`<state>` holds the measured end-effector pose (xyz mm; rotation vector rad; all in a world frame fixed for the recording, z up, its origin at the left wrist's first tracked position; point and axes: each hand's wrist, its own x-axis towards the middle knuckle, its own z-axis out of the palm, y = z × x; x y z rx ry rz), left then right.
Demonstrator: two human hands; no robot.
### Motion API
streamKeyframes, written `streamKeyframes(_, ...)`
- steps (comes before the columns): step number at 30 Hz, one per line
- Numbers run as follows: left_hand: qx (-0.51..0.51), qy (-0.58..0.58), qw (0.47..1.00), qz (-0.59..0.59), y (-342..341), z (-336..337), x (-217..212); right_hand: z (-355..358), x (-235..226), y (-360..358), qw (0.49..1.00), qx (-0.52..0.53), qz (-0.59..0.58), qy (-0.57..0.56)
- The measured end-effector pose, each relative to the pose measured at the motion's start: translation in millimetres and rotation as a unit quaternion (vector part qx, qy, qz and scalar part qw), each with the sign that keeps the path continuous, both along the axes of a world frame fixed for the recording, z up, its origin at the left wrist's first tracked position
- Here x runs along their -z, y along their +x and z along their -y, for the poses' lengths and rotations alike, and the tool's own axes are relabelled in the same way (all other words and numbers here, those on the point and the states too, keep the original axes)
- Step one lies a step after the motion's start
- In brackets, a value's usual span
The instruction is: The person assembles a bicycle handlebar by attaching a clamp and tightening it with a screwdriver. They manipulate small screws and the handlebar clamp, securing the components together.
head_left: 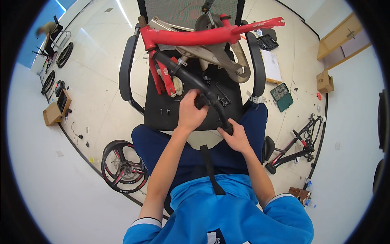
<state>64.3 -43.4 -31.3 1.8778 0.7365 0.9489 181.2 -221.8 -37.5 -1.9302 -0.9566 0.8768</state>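
Note:
My left hand (191,112) is curled round a dark part beside the lower end of a thick black stem tube (187,76). My right hand (237,138) grips the near end of the curved black handlebar (219,110), which joins that tube. The tube's far end meets a red bicycle frame (189,37) that lies across a black office chair. A red fork (163,75) points down from the frame onto the seat (158,122). What my left fingers enclose is partly hidden.
Grey metal frame parts (235,71) lie under the red frame. Small bolts (165,112), an L-shaped hex key (222,91) and a whitish glove (177,86) rest on the seat. Armrests (127,67) flank it. A wheel (123,166) and a black bicycle frame (295,146) are on the floor.

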Motion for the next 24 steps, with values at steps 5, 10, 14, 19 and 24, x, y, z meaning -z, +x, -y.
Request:
streamKeyframes(5,0.002,0.050,0.998,-0.030,-7.6,3.9,1.5,4.3,8.6,-7.5,1.000,-0.003,0.021,0.009)
streamKeyframes(10,0.009,-0.003,0.999,-0.036,-9.3,6.7,5.9,2.8,8.5,-4.2,0.999,-0.003,0.034,-0.017)
streamKeyframes(14,0.015,-0.010,0.999,-0.047,-16.9,8.5,45.0,10.1,15.1,1.1,0.998,0.008,0.062,-0.025)
streamKeyframes(19,-0.025,-0.052,0.986,-0.157,-40.8,12.1,122.9,27.1,29.9,3.4,0.998,0.014,0.064,-0.009)
streamKeyframes(24,-0.066,-0.354,0.933,0.012,-41.9,1.7,133.7,28.7,39.0,1.9,0.999,0.050,0.005,0.012)
